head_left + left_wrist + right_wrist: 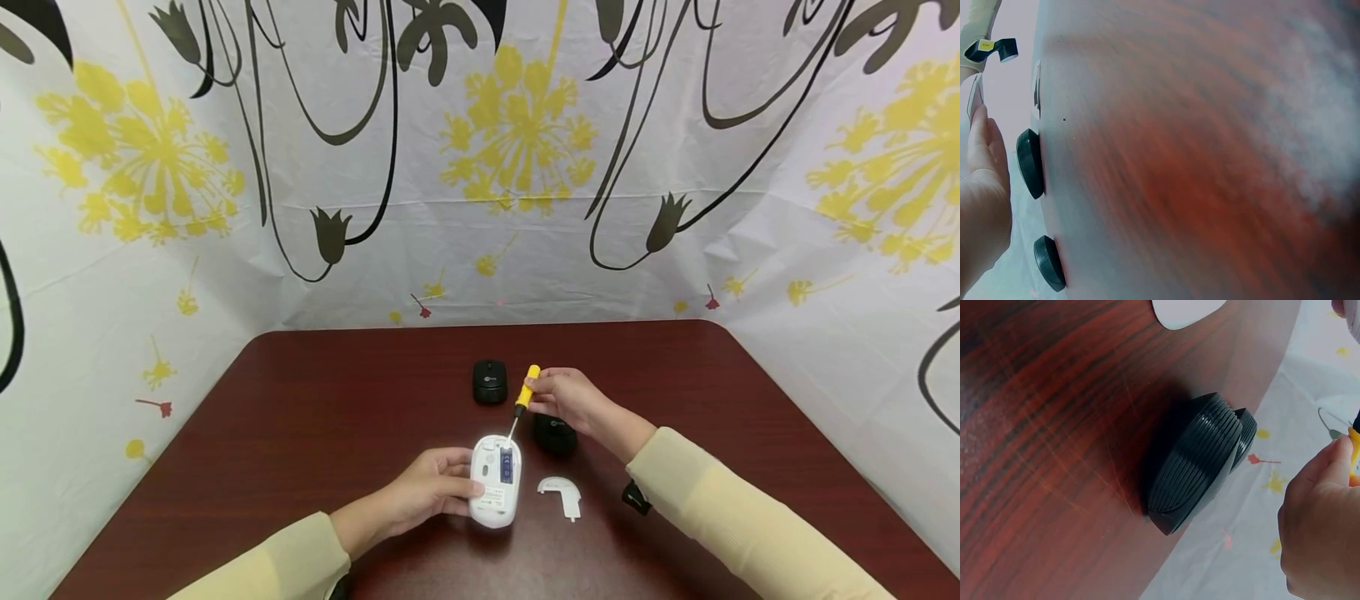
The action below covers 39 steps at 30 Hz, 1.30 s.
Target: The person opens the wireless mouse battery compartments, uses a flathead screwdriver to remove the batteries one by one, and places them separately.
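Note:
In the head view my left hand (423,490) grips a white computer mouse (492,500) by its left side, thumb over the underside. That underside faces the camera, with its battery bay uncovered and a dark-blue labelled battery (506,467) inside. My right hand (573,402) pinches the yellow handle of a screwdriver (527,392). Its thin shaft points down to the upper end of the mouse; exact contact is too small to tell. A white battery cover (566,492) lies on the table right of the mouse. The right wrist view shows only part of the yellow handle (1354,453).
Two black mice stand on the dark-red wooden table (337,400): one black mouse (490,382) behind the white mouse, another black mouse (555,437) below my right hand. A patterned white cloth (420,167) hangs behind the table and along both sides.

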### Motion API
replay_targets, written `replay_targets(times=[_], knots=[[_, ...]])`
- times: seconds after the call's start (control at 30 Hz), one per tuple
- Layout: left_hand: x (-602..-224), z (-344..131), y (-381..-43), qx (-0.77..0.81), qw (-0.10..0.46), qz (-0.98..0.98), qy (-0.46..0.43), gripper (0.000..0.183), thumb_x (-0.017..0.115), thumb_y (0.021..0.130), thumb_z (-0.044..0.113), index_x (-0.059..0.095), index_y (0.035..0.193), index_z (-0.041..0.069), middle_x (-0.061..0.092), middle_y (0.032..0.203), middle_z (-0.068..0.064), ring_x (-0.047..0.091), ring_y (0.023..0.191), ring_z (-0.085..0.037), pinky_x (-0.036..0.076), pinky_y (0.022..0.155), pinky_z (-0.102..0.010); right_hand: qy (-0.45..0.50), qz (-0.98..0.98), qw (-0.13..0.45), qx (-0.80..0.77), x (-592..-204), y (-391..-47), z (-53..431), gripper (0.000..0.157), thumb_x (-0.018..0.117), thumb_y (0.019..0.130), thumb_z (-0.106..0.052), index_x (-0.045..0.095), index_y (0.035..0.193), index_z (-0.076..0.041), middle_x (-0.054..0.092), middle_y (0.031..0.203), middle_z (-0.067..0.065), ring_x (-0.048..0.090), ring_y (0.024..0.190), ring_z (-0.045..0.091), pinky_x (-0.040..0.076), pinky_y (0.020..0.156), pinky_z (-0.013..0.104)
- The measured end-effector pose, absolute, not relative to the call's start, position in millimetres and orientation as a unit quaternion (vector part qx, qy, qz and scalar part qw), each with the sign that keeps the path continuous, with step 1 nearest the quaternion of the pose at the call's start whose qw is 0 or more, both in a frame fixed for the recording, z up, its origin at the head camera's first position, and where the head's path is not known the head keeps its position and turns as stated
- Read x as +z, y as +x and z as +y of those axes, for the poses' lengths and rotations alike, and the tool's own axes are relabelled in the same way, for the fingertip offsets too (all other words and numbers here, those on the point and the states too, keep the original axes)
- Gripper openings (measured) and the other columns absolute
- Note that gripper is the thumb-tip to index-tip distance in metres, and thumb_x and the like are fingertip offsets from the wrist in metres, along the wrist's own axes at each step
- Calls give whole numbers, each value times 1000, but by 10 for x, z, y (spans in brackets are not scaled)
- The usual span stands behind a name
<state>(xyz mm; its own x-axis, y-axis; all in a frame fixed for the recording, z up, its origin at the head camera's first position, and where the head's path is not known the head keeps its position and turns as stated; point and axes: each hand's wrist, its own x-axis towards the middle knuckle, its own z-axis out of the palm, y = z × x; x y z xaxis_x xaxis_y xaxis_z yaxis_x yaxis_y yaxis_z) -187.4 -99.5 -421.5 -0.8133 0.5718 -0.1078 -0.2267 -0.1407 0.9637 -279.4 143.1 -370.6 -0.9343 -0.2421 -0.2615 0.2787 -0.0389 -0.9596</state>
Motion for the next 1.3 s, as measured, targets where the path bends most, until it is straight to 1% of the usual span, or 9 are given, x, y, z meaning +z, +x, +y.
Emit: replay_targets(times=[0.27,0.43,0.57,0.8,0.87,0.97,1.13,1.3], knots=[[-4233,-996,-1880,742,272,595,143,47,62,86,-7,47,129,-16,65,109,-18,67,92,-25,57,79,-41,31,670,188,-717,-3738,-2804,1436,23,52,100,-6,48,116,10,53,103,16,64,80,14,56,78,27],[-4222,-993,-1886,744,269,595,144,48,62,86,-7,46,130,-17,65,111,-20,67,93,-26,56,80,-42,29,676,160,-718,-3689,-2791,1431,19,54,99,-6,49,111,8,54,108,18,65,83,16,56,80,29],[-4205,-994,-1900,746,265,595,140,49,61,85,-7,45,130,-18,64,113,-21,66,94,-27,56,82,-43,-1,690,130,-712,-3611,-2743,1446,21,55,99,-8,48,112,7,55,112,19,65,88,18,55,84,32],[-4207,-1000,-1925,750,262,591,140,49,60,87,-6,43,131,-18,63,114,-22,66,95,-26,55,83,-43,-86,705,63,-701,-3513,-2643,1473,26,59,97,-10,50,115,6,59,100,14,67,89,19,55,83,37],[-4214,-1006,-1929,751,262,589,141,49,60,87,-5,42,132,-19,63,115,-23,66,95,-26,55,83,-43,-123,704,41,-699,-3501,-2604,1473,25,61,96,-8,50,114,6,59,99,14,67,90,20,55,83,40],[-4224,-1016,-1935,753,261,587,143,50,60,88,-5,41,132,-19,63,115,-23,66,95,-26,55,83,-43,-185,702,9,-688,-3488,-2542,1470,25,63,95,-6,51,113,5,59,99,16,67,90,22,56,81,43],[-4233,-1027,-1943,754,259,587,142,50,60,88,-4,41,132,-19,63,114,-23,66,94,-26,55,83,-43,-275,699,-34,-659,-3481,-2462,1464,24,64,93,-1,52,113,4,61,102,24,67,88,25,58,75,40],[-4238,-1037,-1945,755,259,586,141,51,60,88,-4,40,133,-20,63,114,-23,66,94,-26,55,84,-43,-306,691,-44,-653,-3491,-2441,1450,24,63,92,3,52,113,6,62,102,25,66,88,25,58,75,39]])
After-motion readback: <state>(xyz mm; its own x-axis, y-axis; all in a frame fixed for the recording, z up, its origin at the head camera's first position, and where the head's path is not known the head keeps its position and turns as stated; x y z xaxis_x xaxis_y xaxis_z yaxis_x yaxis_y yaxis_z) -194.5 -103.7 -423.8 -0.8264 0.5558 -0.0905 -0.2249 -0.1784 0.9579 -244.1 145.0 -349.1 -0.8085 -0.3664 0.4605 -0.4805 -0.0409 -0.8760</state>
